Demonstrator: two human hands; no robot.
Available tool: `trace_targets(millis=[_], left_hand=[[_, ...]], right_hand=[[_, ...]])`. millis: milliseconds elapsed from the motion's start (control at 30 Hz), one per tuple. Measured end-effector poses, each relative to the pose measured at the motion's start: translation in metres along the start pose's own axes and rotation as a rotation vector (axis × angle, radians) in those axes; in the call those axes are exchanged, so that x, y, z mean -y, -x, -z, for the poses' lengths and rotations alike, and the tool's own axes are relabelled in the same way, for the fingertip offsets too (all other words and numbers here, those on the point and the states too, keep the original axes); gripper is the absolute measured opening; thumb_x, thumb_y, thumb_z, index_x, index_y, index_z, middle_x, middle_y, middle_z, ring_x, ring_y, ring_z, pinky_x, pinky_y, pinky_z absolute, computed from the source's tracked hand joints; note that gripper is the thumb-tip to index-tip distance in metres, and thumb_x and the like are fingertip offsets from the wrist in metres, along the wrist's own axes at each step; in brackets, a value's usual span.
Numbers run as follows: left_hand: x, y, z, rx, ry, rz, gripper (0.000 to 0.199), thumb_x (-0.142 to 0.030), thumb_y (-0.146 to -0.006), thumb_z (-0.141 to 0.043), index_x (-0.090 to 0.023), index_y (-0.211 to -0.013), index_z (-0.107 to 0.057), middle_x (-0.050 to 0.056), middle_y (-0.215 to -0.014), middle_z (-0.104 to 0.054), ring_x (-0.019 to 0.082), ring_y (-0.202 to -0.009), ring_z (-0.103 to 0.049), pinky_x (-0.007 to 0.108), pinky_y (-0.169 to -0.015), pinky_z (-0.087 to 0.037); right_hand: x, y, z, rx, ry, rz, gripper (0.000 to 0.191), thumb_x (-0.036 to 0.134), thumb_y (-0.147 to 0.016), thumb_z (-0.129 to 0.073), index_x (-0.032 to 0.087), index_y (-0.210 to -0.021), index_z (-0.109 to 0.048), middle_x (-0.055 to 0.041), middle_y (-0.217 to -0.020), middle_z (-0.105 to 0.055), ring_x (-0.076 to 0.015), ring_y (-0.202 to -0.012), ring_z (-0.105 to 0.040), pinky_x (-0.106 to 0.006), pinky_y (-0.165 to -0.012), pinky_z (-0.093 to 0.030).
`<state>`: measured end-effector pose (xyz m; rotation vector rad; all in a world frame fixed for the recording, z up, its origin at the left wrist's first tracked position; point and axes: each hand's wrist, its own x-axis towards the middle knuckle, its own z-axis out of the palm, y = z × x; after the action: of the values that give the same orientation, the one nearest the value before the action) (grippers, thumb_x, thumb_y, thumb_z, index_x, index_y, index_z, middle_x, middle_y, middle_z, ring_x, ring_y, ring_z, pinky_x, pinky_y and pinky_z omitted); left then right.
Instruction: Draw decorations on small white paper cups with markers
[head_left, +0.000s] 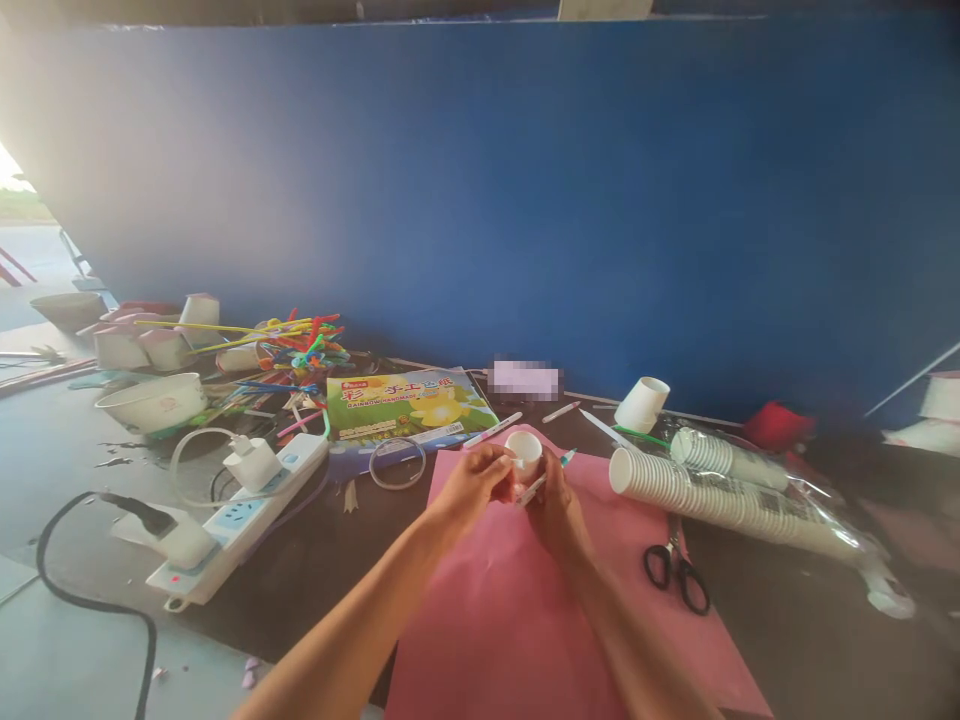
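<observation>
A white paper cup [523, 446] is between my two hands, its open mouth facing up, above a sheet of pink paper [495, 600]. My left hand [476, 478] is closed, thumb and fingers pinched at the cup's left rim. On the other side, my right hand [559, 500] is closed around a slim white pen [534, 489] with a teal end, its fingers against the cup's right side. The fingers hide the lower part of the cup. Black-handled scissors [677, 578] lie on the paper's right side.
Stacked paper cups [727, 500] in clear plastic lie right, near an upturned cup [643, 404]. A handmade-paper pack [409, 410], tape ring [397, 464] and colourful pipe cleaners [307, 340] are left. A power strip [244, 520] with plugs and cable, and a bowl [154, 405], stand further left.
</observation>
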<state>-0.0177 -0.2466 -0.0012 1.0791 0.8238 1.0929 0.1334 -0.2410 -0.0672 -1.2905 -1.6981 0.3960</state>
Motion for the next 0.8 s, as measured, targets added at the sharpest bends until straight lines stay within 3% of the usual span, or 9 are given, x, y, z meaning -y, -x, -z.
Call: trace_targets(millis=[100, 233, 300, 367, 467, 600, 800], left_hand=[[0.012, -0.005, -0.009, 0.050, 0.196, 0.054, 0.027, -0.037, -0.074, -0.070, -0.014, -0.078, -0.058, 0.000, -0.064, -0.058, 0.009, -0.052, -0.051, 0.024, -0.057, -0.040], [0.018, -0.010, 0.005, 0.046, 0.334, 0.039, 0.023, -0.032, -0.074, -0.072, -0.013, -0.079, -0.060, 0.000, -0.069, -0.057, 0.007, -0.056, -0.052, 0.022, -0.056, -0.039], [0.020, -0.011, 0.012, 0.071, 0.377, 0.038, 0.020, -0.030, -0.076, -0.071, -0.013, -0.082, -0.061, 0.000, -0.069, -0.055, 0.006, -0.056, -0.051, 0.021, -0.055, -0.038], [0.022, -0.011, 0.016, 0.091, 0.412, 0.045, 0.019, -0.029, -0.077, -0.070, -0.013, -0.083, -0.062, 0.000, -0.069, -0.055, 0.006, -0.055, -0.050, 0.020, -0.054, -0.038], [0.025, -0.010, 0.015, 0.110, 0.467, 0.056, 0.019, -0.029, -0.076, -0.071, -0.014, -0.083, -0.061, 0.000, -0.070, -0.054, 0.005, -0.055, -0.048, 0.019, -0.054, -0.038], [0.026, -0.009, 0.011, 0.153, 0.496, 0.111, 0.020, -0.029, -0.076, -0.071, -0.013, -0.082, -0.059, -0.001, -0.069, -0.052, 0.005, -0.057, -0.047, 0.018, -0.055, -0.038], [0.026, -0.008, 0.010, 0.209, 0.464, 0.102, 0.018, -0.029, -0.080, -0.067, -0.013, -0.083, -0.059, -0.001, -0.068, -0.050, 0.005, -0.058, -0.046, 0.018, -0.055, -0.037]], right_hand=[[-0.002, -0.002, 0.006, -0.014, -0.010, -0.025, 0.062, 0.021, -0.076, -0.054, 0.017, -0.135, -0.037, -0.0137, -0.117, -0.063, -0.0260, -0.097, -0.064, -0.040, -0.076, -0.055], [0.015, -0.007, 0.026, -0.117, -0.184, -0.078, 0.061, 0.026, -0.080, -0.053, 0.017, -0.137, -0.035, -0.0125, -0.108, -0.065, -0.0228, -0.095, -0.064, -0.039, -0.080, -0.053], [0.029, -0.009, 0.038, -0.191, -0.362, -0.150, 0.053, 0.036, -0.089, -0.043, 0.015, -0.138, -0.035, -0.0071, -0.084, -0.068, -0.0196, -0.077, -0.065, -0.039, -0.078, -0.052], [0.043, -0.008, 0.047, -0.256, -0.597, -0.192, 0.053, 0.044, -0.095, -0.029, 0.013, -0.138, -0.036, 0.0013, -0.060, -0.060, -0.0162, -0.056, -0.059, -0.038, -0.072, -0.052], [0.053, -0.007, 0.055, -0.345, -0.816, -0.203, 0.054, 0.052, -0.095, -0.028, 0.014, -0.124, -0.052, 0.0074, -0.044, -0.045, -0.0131, -0.046, -0.049, -0.035, -0.068, -0.050], [0.051, -0.006, 0.051, -0.324, -0.804, -0.319, 0.045, 0.052, -0.090, -0.041, 0.015, -0.085, -0.065, 0.0056, -0.042, -0.042, -0.0130, -0.047, -0.049, -0.027, -0.055, -0.043], [0.052, 0.000, 0.038, -0.303, -0.725, -0.333, 0.027, 0.043, -0.085, -0.054, 0.018, -0.075, -0.060, 0.0061, -0.045, -0.046, -0.0100, -0.047, -0.045, -0.022, -0.049, -0.035]])
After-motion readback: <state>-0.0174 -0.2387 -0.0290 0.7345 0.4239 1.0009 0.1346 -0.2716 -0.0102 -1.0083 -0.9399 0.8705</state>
